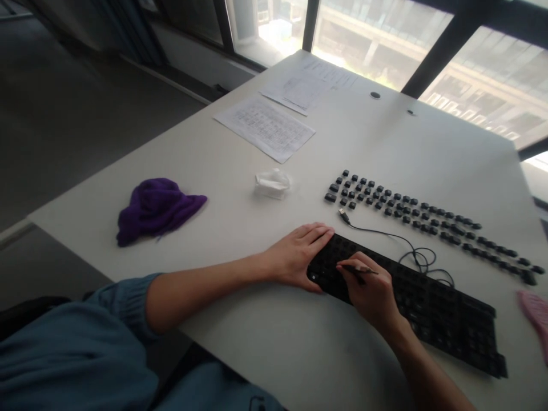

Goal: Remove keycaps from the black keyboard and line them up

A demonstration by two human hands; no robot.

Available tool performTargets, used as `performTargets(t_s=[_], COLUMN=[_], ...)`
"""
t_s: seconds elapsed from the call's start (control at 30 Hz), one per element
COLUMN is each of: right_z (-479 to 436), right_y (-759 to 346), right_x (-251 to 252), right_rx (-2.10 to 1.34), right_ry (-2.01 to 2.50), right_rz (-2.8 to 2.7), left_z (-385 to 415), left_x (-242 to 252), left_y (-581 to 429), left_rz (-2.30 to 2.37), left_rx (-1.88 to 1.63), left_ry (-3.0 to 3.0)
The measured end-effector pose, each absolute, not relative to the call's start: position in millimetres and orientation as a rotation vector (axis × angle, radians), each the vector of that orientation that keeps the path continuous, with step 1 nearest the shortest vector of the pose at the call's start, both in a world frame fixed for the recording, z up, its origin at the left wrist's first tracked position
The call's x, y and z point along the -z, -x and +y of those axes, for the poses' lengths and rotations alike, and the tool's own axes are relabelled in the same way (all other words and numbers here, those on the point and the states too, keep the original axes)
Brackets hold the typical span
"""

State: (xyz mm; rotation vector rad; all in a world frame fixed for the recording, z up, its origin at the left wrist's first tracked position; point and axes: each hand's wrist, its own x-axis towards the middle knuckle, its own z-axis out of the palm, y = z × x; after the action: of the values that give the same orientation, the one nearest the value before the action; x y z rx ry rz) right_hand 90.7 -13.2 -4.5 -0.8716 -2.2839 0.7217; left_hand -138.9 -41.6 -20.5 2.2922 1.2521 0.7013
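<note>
A black keyboard [428,302] lies slanted along the near side of the white table, and its keycaps appear to be off. My left hand [297,257] grips the keyboard's left end, fingers at the far edge and thumb at the near edge. My right hand [372,288] is closed in a pinch on a slim dark pen-like tool [362,269], held over the left part of the keyboard. The tool's tip and its exact kind are hard to make out. Beyond the keyboard, many loose black keycaps [406,209] stand in rows.
A USB cable [385,233] lies coiled behind the keyboard. To the left are a purple cloth [156,208] and a crumpled white tissue [273,184]. Printed sheets [268,128] lie farther back. A pink object [535,311] sits at the right edge, and windows border the table's far side.
</note>
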Motion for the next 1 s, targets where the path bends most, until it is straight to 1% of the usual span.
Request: performTargets(t_s=[0.37, 0.53, 0.8, 1.0], right_z=[-12, -10, -7, -5], right_y=[-95, -97, -96, -93], right_x=[4, 7, 8, 4], right_rx=[-0.798, -0.817, -0.926, -0.994], right_ry=[0.897, 1.003, 1.017, 0.944], right_rz=[-2.200, -2.045, -1.886, -1.864], left_z=[-41, -41, -39, -40], left_x=[16, 15, 13, 1], left_y=[138, 137, 142, 136], left_rz=[1.232, 1.229, 1.219, 1.255], left_rx=[-0.737, -0.729, -0.678, -0.843], left_ry=[-2.276, -2.266, -2.259, -2.265])
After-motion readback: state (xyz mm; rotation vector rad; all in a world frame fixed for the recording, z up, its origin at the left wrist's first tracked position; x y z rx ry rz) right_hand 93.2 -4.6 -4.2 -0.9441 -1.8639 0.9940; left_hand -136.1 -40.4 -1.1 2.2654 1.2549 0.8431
